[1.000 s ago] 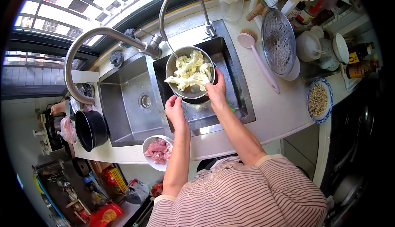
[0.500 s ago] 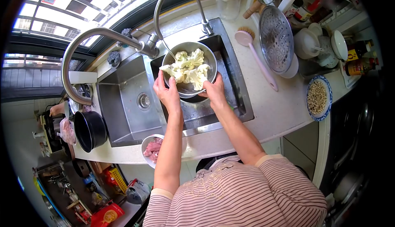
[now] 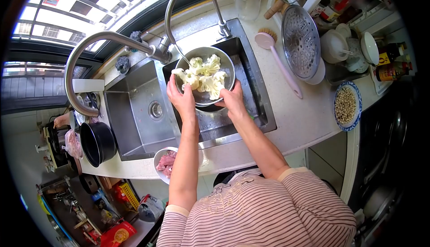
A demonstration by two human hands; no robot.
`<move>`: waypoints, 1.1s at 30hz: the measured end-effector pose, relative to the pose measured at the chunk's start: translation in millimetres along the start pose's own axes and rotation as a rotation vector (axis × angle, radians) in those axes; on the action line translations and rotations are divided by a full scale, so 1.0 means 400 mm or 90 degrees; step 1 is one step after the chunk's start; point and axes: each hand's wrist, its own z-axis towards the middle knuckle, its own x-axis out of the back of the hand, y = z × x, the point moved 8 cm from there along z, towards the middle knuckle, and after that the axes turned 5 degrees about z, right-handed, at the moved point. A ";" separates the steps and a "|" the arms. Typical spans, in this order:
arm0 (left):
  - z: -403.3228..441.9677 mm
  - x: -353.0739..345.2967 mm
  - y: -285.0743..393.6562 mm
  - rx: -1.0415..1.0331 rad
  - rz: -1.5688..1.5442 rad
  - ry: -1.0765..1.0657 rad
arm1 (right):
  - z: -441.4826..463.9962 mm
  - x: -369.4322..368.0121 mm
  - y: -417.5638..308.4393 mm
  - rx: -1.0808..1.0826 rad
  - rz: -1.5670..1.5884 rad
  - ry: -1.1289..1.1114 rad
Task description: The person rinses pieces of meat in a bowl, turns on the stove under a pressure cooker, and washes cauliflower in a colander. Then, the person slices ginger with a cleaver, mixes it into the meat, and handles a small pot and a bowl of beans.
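Observation:
A round metal bowl is held over the right sink basin, tilted a little. Pale cauliflower pieces lie in it, and the thin curved faucet reaches down to its upper left rim. My left hand grips the left rim, its fingers by a floret. At the lower right rim, my right hand is closed on the bowl, thumb on top and fingers underneath.
A white bowl of raw meat stands at the counter's front edge, beside my left forearm. A black pot is left of the empty basin. To the right are a pink brush, a perforated metal plate and a patterned bowl of beans.
My left hand has moved up from below the bowl to its left rim and taken hold. The bowl has shifted slightly, and the cauliflower pieces lie differently in it.

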 end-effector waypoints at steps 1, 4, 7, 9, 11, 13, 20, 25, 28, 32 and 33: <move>0.010 -0.002 0.003 -0.013 -0.015 -0.011 | 0.001 0.000 0.001 0.003 -0.004 0.006; 0.019 0.000 0.028 -0.054 0.032 -0.022 | 0.003 0.001 0.003 0.009 -0.010 0.019; 0.027 -0.001 0.029 -0.072 0.086 -0.033 | 0.004 0.000 0.001 0.006 -0.002 0.022; 0.026 -0.010 0.012 -0.057 0.074 -0.053 | 0.003 0.001 -0.001 -0.003 0.002 0.025; 0.023 -0.031 -0.025 0.020 -0.047 -0.066 | -0.001 -0.001 -0.005 -0.002 0.007 0.028; 0.024 -0.042 -0.057 0.081 -0.109 -0.065 | -0.001 -0.001 -0.005 0.003 -0.001 0.026; 0.029 -0.006 -0.021 0.153 0.157 0.015 | 0.025 0.019 0.026 0.074 -0.022 0.043; 0.008 -0.001 0.055 -0.052 0.234 0.087 | 0.027 0.018 0.024 0.075 -0.041 0.050; -0.034 -0.010 0.147 -0.214 0.275 0.039 | 0.038 0.019 0.031 0.096 -0.062 0.061; -0.039 -0.037 0.136 -0.244 0.313 -0.112 | 0.045 0.032 0.024 0.116 -0.087 0.061; -0.041 -0.036 0.133 -0.303 0.296 -0.082 | 0.055 0.040 0.031 0.149 -0.110 0.068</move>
